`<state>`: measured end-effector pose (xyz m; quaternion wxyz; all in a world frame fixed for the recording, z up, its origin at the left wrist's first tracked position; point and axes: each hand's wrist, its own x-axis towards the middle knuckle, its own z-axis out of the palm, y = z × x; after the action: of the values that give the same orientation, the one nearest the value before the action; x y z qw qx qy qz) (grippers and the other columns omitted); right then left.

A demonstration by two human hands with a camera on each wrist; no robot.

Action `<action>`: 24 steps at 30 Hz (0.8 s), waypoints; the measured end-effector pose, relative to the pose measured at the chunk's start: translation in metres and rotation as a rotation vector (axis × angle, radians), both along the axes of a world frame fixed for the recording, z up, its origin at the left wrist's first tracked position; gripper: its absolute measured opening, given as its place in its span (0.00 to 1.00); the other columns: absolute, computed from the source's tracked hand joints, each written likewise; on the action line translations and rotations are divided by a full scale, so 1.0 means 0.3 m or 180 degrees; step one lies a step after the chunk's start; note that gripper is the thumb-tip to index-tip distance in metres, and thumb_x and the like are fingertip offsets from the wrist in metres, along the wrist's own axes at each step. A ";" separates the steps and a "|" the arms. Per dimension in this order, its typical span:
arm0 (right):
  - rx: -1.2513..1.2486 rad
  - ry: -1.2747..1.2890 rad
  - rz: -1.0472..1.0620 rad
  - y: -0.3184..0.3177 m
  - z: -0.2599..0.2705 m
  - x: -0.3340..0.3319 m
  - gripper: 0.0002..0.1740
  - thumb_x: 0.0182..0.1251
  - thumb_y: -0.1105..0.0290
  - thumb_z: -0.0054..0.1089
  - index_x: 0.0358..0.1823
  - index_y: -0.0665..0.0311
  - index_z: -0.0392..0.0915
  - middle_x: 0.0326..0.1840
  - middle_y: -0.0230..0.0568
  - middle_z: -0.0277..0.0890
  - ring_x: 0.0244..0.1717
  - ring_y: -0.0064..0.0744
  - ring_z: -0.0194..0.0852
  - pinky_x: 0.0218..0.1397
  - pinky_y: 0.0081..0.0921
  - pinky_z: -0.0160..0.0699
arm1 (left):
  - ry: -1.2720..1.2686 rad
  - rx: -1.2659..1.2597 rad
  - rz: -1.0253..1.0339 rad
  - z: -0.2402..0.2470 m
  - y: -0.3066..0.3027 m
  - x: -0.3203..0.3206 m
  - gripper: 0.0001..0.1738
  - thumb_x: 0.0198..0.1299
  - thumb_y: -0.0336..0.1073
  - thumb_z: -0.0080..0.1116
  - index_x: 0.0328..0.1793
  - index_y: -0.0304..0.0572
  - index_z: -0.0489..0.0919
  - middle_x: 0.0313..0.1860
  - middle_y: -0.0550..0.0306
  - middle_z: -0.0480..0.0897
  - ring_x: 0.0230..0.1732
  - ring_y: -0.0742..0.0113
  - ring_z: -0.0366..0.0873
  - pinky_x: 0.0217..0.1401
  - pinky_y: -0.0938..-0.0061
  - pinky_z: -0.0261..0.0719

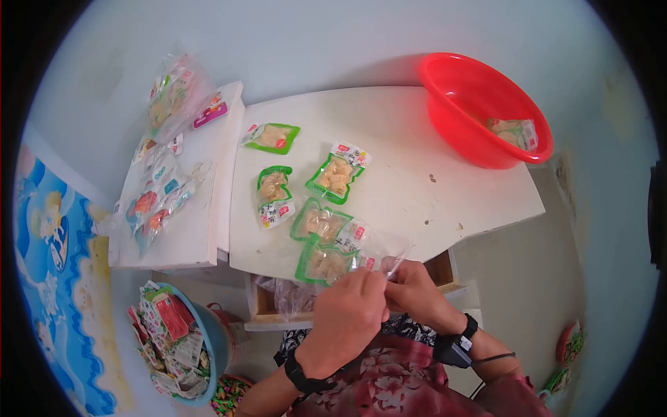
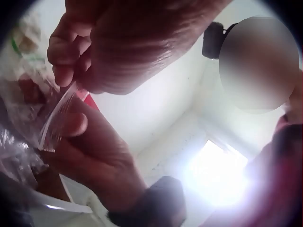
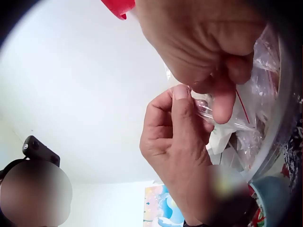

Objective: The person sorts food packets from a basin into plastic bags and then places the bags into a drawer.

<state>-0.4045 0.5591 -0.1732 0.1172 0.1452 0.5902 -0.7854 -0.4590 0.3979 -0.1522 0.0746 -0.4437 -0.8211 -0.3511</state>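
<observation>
A clear zip bag [image 1: 381, 244] lies at the table's front edge, its mouth drawn up between both hands. Inside or under its film show two green-and-white snack packets, one [image 1: 323, 222] above the other [image 1: 326, 264]. My left hand [image 1: 351, 302] pinches the bag's rim between thumb and fingers. Close beside it, my right hand [image 1: 418, 295] grips the same rim farther along. From the left wrist, the bag's ridged zip strip [image 2: 57, 120] runs between the fingertips. The right wrist view has the left hand [image 3: 175, 127] pinching the film near the right thumb.
Three more packets lie beyond, including one [image 1: 338, 172] in the middle of the white table [image 1: 389, 132]. A red basin [image 1: 445, 118] holds another packet. Bagged packs sit on the side table [image 1: 201, 240]. Below are an open drawer [image 1: 278, 325] and a blue tub [image 1: 221, 340] of packets.
</observation>
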 end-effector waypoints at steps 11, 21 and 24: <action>0.1411 0.1033 0.0799 0.226 0.011 -0.040 0.16 0.68 0.66 0.71 0.51 0.66 0.82 0.47 0.38 0.83 0.45 0.29 0.79 0.46 0.31 0.80 | -0.0587 0.1425 -0.0544 0.043 0.248 -0.030 0.03 0.73 0.27 0.54 0.49 0.37 0.74 0.36 0.47 0.79 0.34 0.45 0.80 0.37 0.57 0.76; 0.1159 0.1192 0.0807 0.330 0.092 -0.178 0.24 0.66 0.68 0.70 0.63 0.66 0.79 0.57 0.43 0.83 0.57 0.32 0.78 0.63 0.34 0.80 | -0.1160 0.1929 -0.0774 0.019 0.302 -0.025 0.04 0.77 0.26 0.51 0.53 0.34 0.74 0.40 0.48 0.81 0.38 0.57 0.86 0.42 0.68 0.83; 0.2181 0.1834 0.1174 0.414 0.007 -0.286 0.27 0.63 0.71 0.70 0.65 0.67 0.78 0.55 0.45 0.84 0.53 0.33 0.80 0.61 0.33 0.81 | -0.1091 0.1918 -0.0601 0.011 0.285 -0.070 0.10 0.78 0.27 0.51 0.60 0.32 0.76 0.51 0.43 0.85 0.47 0.56 0.89 0.51 0.67 0.86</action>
<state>-0.4904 0.6833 -0.1710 0.0317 -0.1551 0.8392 -0.5202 -0.4799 0.4833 -0.1488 0.0305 -0.4104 -0.6367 -0.6521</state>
